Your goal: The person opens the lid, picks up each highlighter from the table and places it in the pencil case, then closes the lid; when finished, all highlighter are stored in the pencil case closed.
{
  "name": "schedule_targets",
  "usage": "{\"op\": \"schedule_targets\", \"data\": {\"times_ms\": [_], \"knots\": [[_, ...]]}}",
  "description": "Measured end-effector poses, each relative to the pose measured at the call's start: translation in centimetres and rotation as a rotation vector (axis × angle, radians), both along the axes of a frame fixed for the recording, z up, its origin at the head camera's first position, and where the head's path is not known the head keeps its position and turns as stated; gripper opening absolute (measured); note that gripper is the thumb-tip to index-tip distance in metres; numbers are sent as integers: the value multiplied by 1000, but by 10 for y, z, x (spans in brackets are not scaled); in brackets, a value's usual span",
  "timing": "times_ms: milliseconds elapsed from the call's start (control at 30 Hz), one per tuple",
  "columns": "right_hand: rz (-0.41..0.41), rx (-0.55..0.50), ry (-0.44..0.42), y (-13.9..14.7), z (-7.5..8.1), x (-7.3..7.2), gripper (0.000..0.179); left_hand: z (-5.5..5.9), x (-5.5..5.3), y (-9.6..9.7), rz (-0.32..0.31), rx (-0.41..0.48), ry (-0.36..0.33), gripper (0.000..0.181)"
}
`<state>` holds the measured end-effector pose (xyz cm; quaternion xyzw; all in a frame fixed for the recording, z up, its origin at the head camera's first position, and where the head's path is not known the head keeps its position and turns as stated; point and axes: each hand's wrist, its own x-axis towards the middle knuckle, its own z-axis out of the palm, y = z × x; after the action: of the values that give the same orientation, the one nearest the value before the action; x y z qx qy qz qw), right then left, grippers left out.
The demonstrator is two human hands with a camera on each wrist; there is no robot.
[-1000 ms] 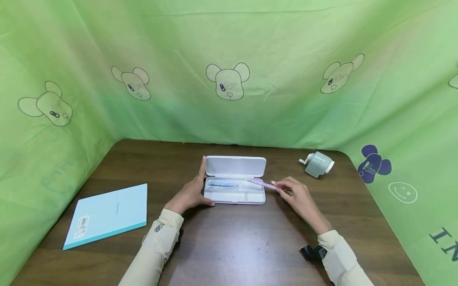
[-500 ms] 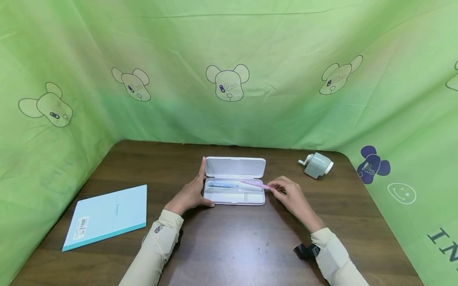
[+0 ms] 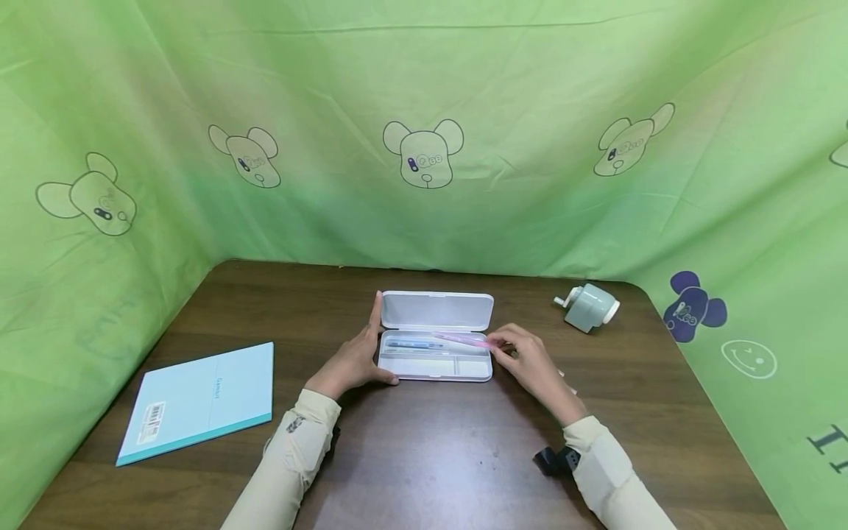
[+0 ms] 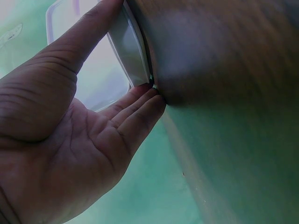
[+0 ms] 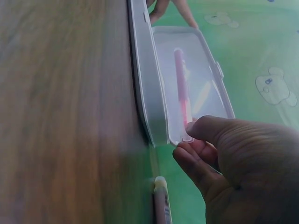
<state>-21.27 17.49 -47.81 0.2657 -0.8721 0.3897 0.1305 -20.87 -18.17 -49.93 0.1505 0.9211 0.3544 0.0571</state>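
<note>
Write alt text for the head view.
Right hand pinches a pink pen over an open white pencil case; the left hand touches its left end. A blue pen lies inside; a notebook sits left, a sharpener right.

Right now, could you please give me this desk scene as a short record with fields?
Left hand: touches the left end of the pencil case
Right hand: pinches one end of the pink pen
Pink pen: at the rear compartment; whether it touches the bottom is unclear
Pencil case: white, lid open
Blue pen: in the rear compartment
Notebook: light blue, on the table's left side
Sharpener: grey-green with a crank, far right
Loose stick-shaped item: near the right hand, partly seen
</note>
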Motion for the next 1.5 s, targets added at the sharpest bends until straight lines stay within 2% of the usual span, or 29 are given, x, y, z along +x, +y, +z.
{"op": "schedule_targets", "data": {"times_ms": [33,133,267,367,633,867,900,1000,1200,1400,1433,1500], "knots": [[4,-2,2,-1,0,-1,13,2,0,1,7,5,-12,169],[6,3,-6,-6,1,-3,14,18,6,5,16,7,-38,165],[7,14,-44,-11,2,-3,15,45,20,13,33,-4,-86,160],[8,18,-69,-14,1,-3,14,50,24,15,37,-24,-93,158],[13,17,-76,-17,0,-4,14,50,25,16,32,-15,-75,157],[13,20,-53,-18,0,-5,16,50,25,15,32,-18,-90,158],[16,18,-43,-19,0,-5,17,45,23,13,23,-23,-70,158],[28,10,-25,-22,-1,-5,17,46,24,14,22,-26,-62,158],[56,10,-29,-34,0,-7,17,52,25,16,49,-35,-107,155],[76,1,-30,-41,1,-8,17,54,25,15,39,-20,-94,157],[80,0,-33,-43,1,-8,17,52,24,14,35,-12,-88,157],[89,-3,-43,-45,1,-8,17,36,17,9,18,-6,-64,160]]}}
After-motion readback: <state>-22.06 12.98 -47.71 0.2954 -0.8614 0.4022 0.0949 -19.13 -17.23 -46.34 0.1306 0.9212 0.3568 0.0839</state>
